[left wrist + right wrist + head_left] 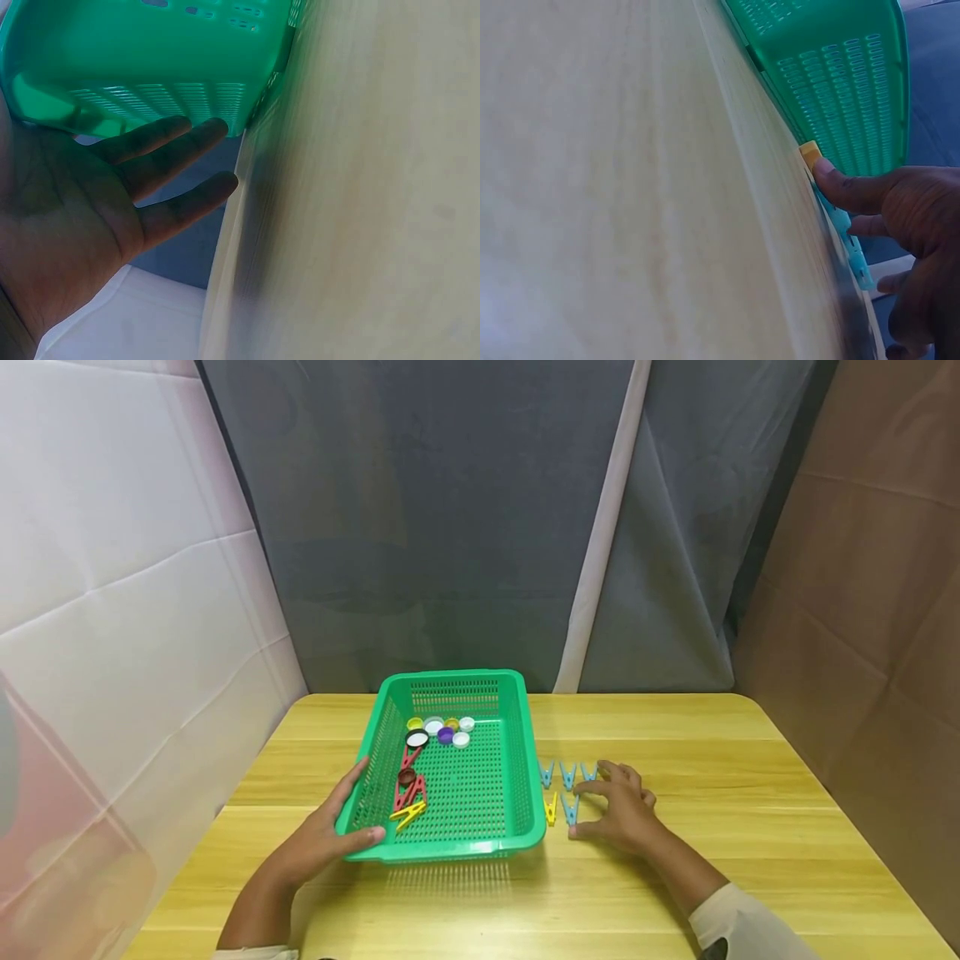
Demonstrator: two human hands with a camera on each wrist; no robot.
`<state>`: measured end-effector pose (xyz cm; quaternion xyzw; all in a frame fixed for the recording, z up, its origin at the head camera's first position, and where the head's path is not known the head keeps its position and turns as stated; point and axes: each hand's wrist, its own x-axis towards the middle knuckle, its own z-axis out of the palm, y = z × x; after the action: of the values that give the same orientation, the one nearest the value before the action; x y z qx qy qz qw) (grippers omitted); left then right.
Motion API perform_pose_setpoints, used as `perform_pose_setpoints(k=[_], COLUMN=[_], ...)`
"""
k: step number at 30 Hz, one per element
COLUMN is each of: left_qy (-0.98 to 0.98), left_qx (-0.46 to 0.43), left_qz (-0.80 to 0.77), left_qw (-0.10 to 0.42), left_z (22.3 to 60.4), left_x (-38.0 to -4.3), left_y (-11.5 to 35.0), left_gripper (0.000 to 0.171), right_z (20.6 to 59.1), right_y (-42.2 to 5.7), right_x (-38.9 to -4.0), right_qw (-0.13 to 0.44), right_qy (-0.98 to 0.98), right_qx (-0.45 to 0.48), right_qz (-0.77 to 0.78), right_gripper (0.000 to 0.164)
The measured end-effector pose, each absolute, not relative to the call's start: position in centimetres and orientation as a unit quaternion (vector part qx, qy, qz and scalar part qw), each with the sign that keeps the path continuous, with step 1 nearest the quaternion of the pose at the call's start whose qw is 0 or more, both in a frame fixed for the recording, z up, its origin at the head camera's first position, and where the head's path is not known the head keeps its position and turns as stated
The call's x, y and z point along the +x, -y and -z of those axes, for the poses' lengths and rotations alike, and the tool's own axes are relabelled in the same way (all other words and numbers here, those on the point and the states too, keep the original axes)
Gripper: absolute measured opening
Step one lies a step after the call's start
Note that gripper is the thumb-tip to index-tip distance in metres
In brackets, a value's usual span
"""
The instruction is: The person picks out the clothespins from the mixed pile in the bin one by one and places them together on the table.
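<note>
My left hand (318, 839) rests at the near left corner of a green plastic basket (528, 760), thumb over the rim; in the left wrist view several fingers (169, 154) stretch out straight beside its wall. Red clothespins (418, 789), a yellow clothespin (408, 814) and several bottle caps (446, 736) lie inside the basket. Right of it, my right hand (622, 806) holds a light blue clothespin (570, 810) lengthwise between thumb and index finger, on the table. Further blue clothespins (567, 775) stand in a row behind it, and another yellow clothespin (551, 808) lies to its left.
The wooden table (675, 735) extends around the basket. A grey cloth (450, 527) hangs behind it, with a white cloth wall (135, 577) on the left and a brown one (862, 568) on the right.
</note>
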<state>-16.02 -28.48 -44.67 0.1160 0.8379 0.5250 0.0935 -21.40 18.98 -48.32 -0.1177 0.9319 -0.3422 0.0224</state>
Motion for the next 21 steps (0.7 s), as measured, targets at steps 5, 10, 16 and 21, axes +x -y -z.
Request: perform_pose_setpoints(k=[5,10,16,21], left_qy=[-0.84,-0.84,-0.837,-0.835], left_qx=[0.115,0.117,0.122,0.122], left_qz=[-0.522,-0.522,-0.527,-0.529], left_qw=[0.093,0.091,0.088,0.089], left_z=[44.6,44.5,44.4,44.5], left_x=[-16.0,-15.9,-15.9,-15.9], left_y=[28.4,28.3,28.3,28.4], left_gripper=[0.111,0.111,0.11,0.11], right_z=[48.1,47.6,46.1,44.9], right_y=[-18.9,-18.7,-18.2,-17.7], right_x=[-21.4,-21.3,-21.1,-21.1], right_qw=[0.002,-0.009,-0.033,-0.051], right_qy=[-0.932,-0.931,-0.929,-0.933], right_qx=[-0.115,-0.114,-0.123,-0.117], right_qz=[0.344,0.348,0.347,0.336], right_gripper=[0.069,0.073,0.073,0.069])
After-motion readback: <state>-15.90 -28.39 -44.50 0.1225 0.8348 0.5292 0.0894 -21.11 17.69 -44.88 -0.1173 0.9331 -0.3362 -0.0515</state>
